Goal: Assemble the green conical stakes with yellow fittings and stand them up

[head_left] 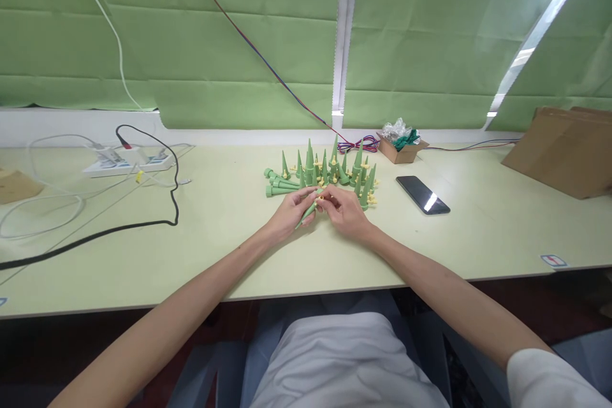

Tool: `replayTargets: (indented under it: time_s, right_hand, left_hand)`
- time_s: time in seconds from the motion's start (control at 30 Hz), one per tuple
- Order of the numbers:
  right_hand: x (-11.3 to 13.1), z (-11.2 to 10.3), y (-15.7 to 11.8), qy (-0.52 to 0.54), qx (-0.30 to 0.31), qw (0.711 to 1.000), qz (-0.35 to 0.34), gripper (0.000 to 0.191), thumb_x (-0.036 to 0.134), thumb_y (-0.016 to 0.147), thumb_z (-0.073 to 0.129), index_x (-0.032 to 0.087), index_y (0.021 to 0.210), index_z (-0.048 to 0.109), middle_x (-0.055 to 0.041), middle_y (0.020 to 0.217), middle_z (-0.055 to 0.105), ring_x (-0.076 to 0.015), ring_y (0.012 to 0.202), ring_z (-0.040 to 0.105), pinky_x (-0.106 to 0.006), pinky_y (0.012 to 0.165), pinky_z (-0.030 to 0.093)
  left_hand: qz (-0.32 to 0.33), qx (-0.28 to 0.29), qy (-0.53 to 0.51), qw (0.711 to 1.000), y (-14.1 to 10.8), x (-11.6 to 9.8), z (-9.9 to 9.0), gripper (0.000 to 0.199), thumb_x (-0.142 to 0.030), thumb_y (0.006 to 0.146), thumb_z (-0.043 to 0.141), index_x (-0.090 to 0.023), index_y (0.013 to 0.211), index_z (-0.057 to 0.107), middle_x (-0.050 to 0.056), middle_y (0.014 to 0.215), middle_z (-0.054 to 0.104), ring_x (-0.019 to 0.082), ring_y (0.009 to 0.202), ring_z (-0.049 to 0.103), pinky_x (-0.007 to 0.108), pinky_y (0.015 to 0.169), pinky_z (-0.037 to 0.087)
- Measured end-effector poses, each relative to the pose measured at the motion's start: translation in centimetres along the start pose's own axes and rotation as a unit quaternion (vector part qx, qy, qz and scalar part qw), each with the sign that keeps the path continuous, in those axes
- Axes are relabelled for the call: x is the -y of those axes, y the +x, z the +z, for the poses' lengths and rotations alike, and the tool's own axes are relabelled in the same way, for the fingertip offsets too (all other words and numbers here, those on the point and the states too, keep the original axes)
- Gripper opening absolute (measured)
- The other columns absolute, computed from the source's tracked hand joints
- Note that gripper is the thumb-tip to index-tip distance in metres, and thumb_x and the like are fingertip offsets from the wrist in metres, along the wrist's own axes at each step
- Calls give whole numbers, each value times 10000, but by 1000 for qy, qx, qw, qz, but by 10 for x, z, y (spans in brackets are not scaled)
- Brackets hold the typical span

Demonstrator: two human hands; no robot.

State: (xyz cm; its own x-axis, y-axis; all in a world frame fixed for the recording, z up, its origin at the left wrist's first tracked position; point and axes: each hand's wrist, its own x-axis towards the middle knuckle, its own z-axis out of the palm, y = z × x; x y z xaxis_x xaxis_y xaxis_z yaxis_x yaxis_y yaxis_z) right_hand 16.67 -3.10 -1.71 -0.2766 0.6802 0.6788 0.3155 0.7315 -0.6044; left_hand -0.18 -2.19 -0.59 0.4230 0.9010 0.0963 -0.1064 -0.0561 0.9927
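Observation:
My left hand (pixel 292 211) is closed around a green cone-shaped piece (pixel 306 213), whose narrow tip points down toward the front of the table. Close against it on the right, my right hand (pixel 345 211) pinches a small yellow part (pixel 320 201) at the wide end of that piece. Just beyond both hands stand several green cones (pixel 310 156), many with yellow parts at their sides. Several more green pieces (pixel 282 185) lie flat to the left of the standing ones.
A black phone (pixel 422 195) lies right of the cones. Behind it sits a small cardboard box (pixel 400 152) with plastic and green material. A power strip (pixel 129 164) and cables are at left, large cardboard (pixel 564 152) at far right. The table edge (pixel 315 295) runs before my body.

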Motion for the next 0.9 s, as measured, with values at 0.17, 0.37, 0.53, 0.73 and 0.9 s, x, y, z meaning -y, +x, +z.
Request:
replayTargets:
  time_s: [0.17, 0.37, 0.53, 0.73, 0.9]
  right_hand:
    - [-1, 1, -1, 3, -3, 1000, 10, 164, 277, 946, 517, 207, 801, 550, 6, 671, 617, -130, 589, 535, -251, 598, 413]
    - [-2, 1, -1, 32, 3, 999, 35, 149, 310, 948, 518, 207, 870, 590, -1, 710, 625, -131, 589, 540, -250, 575, 409]
    - [-2, 1, -1, 7, 11, 998, 64, 161, 358, 937, 546, 208, 921, 602, 13, 676, 615, -113, 504, 459, -253, 523, 357]
    - [-5, 1, 2, -46, -9, 996, 75, 184, 337, 940, 529, 197, 837, 588, 34, 601, 558, -109, 494, 433, -254, 560, 352]
    - [-9, 1, 2, -76, -15, 993, 94, 168, 275, 917, 523, 196, 775, 565, 45, 562, 506, -116, 506, 437, -258, 577, 344]
  left_hand:
    - [-2, -8, 3, 1000, 0, 0, 0, 564, -502, 823, 714, -131, 1235, 611, -19, 742, 573, 33, 437, 380, 231, 452, 287]
    - [10, -12, 22, 1000, 3, 3, -3, 560, -529, 828, 696, -148, 1226, 595, -36, 660, 541, 56, 433, 402, 229, 434, 299]
    - [15, -17, 106, 994, 4, 1, -7, 561, -584, 849, 631, -177, 1231, 567, -50, 543, 522, 106, 407, 443, 240, 409, 313]
    - [68, -72, 300, 949, 4, 0, -12, 454, -545, 891, 561, -182, 1159, 612, 39, 771, 688, 160, 618, 597, 279, 586, 447]
    - [88, -74, 422, 899, 4, 4, -14, 393, -482, 912, 519, -178, 1129, 642, 21, 741, 672, 172, 624, 588, 301, 639, 440]
